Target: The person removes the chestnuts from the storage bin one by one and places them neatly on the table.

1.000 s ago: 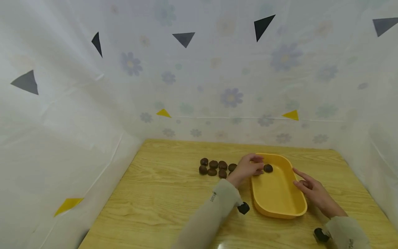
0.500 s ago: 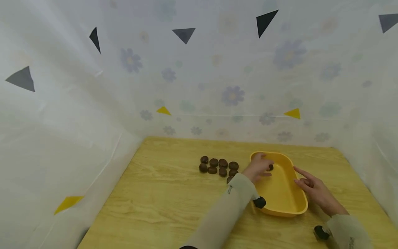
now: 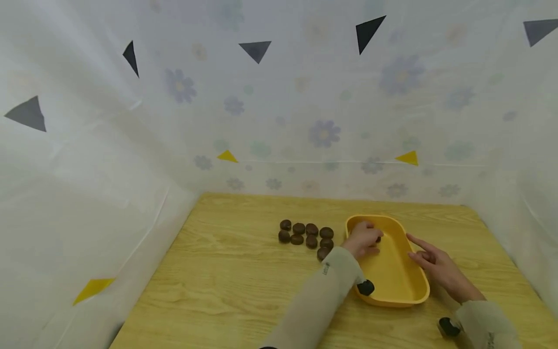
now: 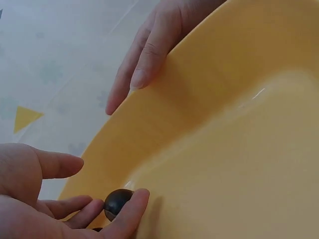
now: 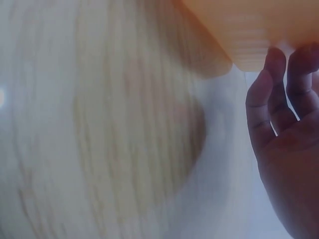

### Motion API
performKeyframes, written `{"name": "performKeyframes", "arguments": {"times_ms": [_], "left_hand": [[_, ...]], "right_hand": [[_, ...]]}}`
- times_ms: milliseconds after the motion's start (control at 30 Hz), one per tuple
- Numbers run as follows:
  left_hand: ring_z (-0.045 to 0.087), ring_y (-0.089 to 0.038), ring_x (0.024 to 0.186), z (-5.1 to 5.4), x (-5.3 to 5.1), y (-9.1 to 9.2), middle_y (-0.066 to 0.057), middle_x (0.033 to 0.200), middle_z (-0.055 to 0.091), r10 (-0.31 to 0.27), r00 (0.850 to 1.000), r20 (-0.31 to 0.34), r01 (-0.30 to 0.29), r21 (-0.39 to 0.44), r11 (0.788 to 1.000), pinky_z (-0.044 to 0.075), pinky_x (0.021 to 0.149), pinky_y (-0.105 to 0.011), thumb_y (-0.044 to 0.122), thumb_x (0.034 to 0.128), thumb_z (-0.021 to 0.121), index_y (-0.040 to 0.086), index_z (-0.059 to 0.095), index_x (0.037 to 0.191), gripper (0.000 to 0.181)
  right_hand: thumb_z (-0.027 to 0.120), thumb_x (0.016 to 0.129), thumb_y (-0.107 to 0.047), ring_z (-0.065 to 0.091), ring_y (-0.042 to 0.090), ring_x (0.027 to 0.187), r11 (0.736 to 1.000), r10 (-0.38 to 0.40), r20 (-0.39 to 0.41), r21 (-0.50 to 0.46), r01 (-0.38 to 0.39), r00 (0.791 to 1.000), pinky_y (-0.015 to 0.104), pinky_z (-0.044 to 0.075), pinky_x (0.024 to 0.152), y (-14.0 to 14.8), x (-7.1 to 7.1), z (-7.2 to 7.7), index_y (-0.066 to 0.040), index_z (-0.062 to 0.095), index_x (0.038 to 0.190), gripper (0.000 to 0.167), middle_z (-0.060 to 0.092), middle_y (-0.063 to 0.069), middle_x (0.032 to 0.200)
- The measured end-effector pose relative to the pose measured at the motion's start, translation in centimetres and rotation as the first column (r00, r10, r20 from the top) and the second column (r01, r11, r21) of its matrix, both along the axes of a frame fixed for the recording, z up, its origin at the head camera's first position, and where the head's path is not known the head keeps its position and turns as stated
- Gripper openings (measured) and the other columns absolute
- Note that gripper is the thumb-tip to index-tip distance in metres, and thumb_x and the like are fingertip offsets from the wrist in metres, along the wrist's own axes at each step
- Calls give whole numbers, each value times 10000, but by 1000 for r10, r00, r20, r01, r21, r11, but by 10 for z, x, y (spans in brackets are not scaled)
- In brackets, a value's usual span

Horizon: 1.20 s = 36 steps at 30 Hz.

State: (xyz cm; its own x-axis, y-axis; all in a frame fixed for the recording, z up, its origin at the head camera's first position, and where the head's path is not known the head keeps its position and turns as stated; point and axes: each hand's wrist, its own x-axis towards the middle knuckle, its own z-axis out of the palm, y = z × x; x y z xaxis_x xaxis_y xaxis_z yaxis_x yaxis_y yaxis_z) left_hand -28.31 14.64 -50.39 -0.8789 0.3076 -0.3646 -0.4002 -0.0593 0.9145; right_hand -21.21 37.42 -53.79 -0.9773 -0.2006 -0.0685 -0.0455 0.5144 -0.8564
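Observation:
My left hand (image 3: 364,240) reaches inside the yellow tray (image 3: 394,276), over its far left part. In the left wrist view a dark, round chestnut (image 4: 117,202) sits between the thumb and two fingertips, which pinch it; the other fingers stand apart. A second dark spot (image 4: 97,229) is mostly hidden behind that thumb. My right hand (image 3: 442,267) rests against the tray's outer right wall, its index finger stretched along the rim. In the right wrist view its fingers (image 5: 275,69) touch the outer wall from below the rim.
Several chestnuts (image 3: 311,230) stand in short rows on the wooden table (image 3: 226,261), left of the tray. The left sleeve (image 3: 314,291) passes close to the nearest one. White flowered sheeting (image 3: 279,121) encloses the table's back and sides.
My left hand has moved right, from the tray's left rim to inside it, over the spot where a chestnut lay. The right hand has stayed at the tray's right side.

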Motion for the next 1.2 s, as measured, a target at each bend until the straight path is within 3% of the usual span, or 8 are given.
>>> {"name": "performKeyframes", "arguments": {"times_ms": [67,133,200,267,467,633,833,1200], "left_hand": [[431,-189,648,-3,0,1,-62,1050,599,-21,1000,-13,21,-13,1000,502,737,-444,81,1033,621,51,477,1521,509],[581,-250,784,-5,1,2,-89,1158,632,-32,999,-20,31,-34,999,575,841,-507,80,1030,629,44,507,1497,484],[650,-341,959,-7,1,3,-123,1205,645,-32,999,-30,30,-62,998,571,936,-571,73,1023,638,29,542,1463,452],[661,-372,1002,-8,2,5,-130,1153,660,-24,999,-34,22,-80,997,565,954,-584,58,1018,641,22,570,1437,427],[662,-334,842,-10,3,11,-79,946,649,-5,999,-51,-2,-146,989,592,914,-550,-2,998,650,-3,668,1271,273],[732,-382,903,-10,4,13,-92,920,685,-43,996,-72,26,-219,975,614,868,-526,-50,962,680,-29,714,1153,195],[737,-376,847,-11,6,13,-122,907,687,-84,990,-113,45,-306,951,632,804,-487,-104,904,723,-20,737,1022,146],[750,-357,855,-7,10,13,-87,827,716,-137,978,-159,57,-431,901,631,781,-422,-44,892,770,8,762,1072,187]], "right_hand": [[509,1109,-341,642,136,848,1000,-5,4,-1,5,1000,181,521,786,0,-1,-1,-74,214,1655,676,691,105,933],[511,1108,-349,646,136,850,1000,-7,10,-3,7,1000,174,520,794,1,-1,-2,-81,208,1658,682,692,106,929],[511,1106,-361,655,137,866,1000,-8,15,-7,8,1000,168,522,803,1,-2,-3,-90,201,1660,690,696,105,939],[515,1104,-366,661,138,872,1000,-12,18,-9,12,1000,166,524,805,0,-2,-4,-97,206,1661,692,700,104,946],[515,1104,-363,654,13,951,1000,-10,25,-22,11,1000,145,526,822,0,-2,-4,-98,198,1662,695,696,111,948],[509,1107,-358,646,-9,976,1000,-5,28,-26,6,1000,139,526,825,1,-2,-4,-104,191,1664,690,697,115,963],[509,1107,-362,668,12,974,1000,-7,34,-30,8,999,149,532,819,1,-2,-4,-113,189,1666,691,734,116,1038],[509,1111,-321,618,-120,1025,999,5,19,-46,-4,1000,138,534,822,1,0,-3,-99,189,1662,675,743,126,1050]]}}
